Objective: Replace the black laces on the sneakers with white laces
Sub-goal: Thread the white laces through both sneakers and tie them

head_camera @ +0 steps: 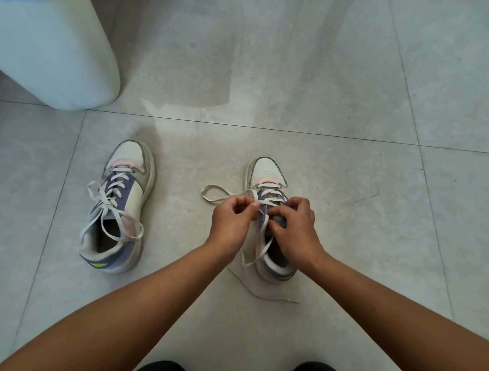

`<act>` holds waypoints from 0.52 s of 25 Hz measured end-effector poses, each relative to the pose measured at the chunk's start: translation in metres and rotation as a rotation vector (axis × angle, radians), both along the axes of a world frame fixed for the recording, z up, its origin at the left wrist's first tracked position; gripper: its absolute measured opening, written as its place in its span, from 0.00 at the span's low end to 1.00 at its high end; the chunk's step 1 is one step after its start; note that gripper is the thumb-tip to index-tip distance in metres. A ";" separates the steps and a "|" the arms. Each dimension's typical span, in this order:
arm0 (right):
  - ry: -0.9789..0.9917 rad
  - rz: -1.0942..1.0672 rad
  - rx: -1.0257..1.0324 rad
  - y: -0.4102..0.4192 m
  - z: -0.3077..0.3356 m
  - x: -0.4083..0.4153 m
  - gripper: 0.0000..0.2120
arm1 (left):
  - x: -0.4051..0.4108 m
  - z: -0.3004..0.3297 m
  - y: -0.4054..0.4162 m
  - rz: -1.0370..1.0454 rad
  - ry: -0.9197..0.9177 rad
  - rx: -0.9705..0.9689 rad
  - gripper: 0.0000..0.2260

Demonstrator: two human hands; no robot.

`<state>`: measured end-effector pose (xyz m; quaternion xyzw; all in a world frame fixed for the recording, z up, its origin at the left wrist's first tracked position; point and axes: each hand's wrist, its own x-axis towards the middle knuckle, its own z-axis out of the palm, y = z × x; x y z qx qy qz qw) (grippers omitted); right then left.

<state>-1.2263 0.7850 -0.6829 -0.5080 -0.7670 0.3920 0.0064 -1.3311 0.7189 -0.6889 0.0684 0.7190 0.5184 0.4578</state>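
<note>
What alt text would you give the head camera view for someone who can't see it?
Both hands, left hand and right hand, pinch a white lace over the right sneaker on a tiled floor. The left sneaker, already white-laced, stands apart beside it.

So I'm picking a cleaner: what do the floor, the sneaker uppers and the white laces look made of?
Floor: glazed ceramic or stone-look tile, going by the glossy reflections and grout lines.
Left sneaker and right sneaker: smooth leather or synthetic panels, the toe perforated; which one is unclear.
White lace: flat woven fabric, matte, lying limp and looped.
</note>
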 end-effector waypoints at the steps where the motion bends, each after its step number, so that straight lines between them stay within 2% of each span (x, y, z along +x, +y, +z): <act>1: 0.001 0.012 -0.003 -0.001 0.000 0.000 0.09 | -0.001 -0.001 -0.001 -0.006 0.046 0.010 0.04; 5: 0.010 0.033 -0.019 -0.002 0.000 0.001 0.09 | -0.006 -0.003 -0.007 -0.095 0.190 0.080 0.06; 9: 0.025 -0.037 -0.041 -0.002 -0.002 -0.001 0.09 | 0.001 -0.005 -0.017 -0.167 0.320 0.118 0.06; 13: 0.031 -0.025 -0.003 -0.004 -0.003 -0.002 0.09 | 0.003 -0.015 -0.017 -0.143 0.313 0.062 0.04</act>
